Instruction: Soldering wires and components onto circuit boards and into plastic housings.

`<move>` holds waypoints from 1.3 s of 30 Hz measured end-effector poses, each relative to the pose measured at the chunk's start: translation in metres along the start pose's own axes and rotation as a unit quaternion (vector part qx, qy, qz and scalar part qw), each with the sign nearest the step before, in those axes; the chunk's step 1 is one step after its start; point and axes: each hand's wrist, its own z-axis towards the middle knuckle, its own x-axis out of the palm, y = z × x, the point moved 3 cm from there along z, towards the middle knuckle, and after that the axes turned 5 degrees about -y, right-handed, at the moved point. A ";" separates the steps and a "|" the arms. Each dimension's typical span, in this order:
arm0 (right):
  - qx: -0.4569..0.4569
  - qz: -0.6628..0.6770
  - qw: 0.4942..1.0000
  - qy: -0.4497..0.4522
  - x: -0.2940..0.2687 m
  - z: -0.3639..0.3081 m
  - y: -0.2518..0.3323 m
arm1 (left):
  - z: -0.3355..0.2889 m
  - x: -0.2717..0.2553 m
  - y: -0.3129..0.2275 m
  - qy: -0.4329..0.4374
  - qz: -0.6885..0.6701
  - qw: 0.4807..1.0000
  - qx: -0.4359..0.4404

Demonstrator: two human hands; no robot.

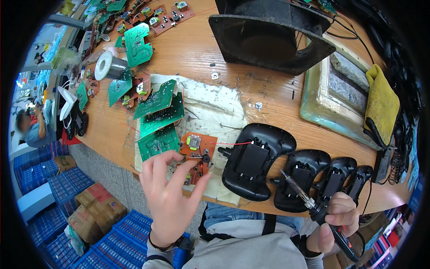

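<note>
My left hand reaches over an orange circuit board, its thumb and fingers apart, fingertips at the board's left and lower parts. Whether they touch it I cannot tell. A thin red wire runs from this board to the nearest black gamepad-shaped half shell, which lies with its inner side up. My right hand grips a soldering iron by its black handle, the tip pointing up and left over a second half shell. Green circuit boards lean overlapped just beyond my left hand.
A dark square fan stands at the back. On the right, a worn framed tray carries a yellow cloth. Smaller shells line the front edge. A solder spool sits left among boards. Blue crates and cardboard boxes fill the lower left.
</note>
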 end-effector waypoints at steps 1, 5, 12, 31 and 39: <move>-0.005 0.002 1.000 -0.001 0.000 -0.002 0.003 | -0.001 0.003 -0.002 -0.005 0.001 1.000 0.001; 0.016 0.026 0.999 0.016 -0.013 -0.008 -0.004 | -0.005 0.014 -0.007 -0.040 0.002 0.999 -0.003; -0.053 0.088 0.994 0.043 -0.013 -0.001 -0.009 | -0.001 0.013 -0.008 -0.047 0.004 0.997 0.061; -0.014 0.097 0.995 -0.019 -0.028 -0.004 -0.009 | -0.005 0.022 -0.010 -0.124 0.037 0.985 0.112; -0.020 0.095 0.995 -0.008 -0.026 -0.004 -0.006 | -0.008 0.024 -0.004 -0.130 0.021 0.990 0.057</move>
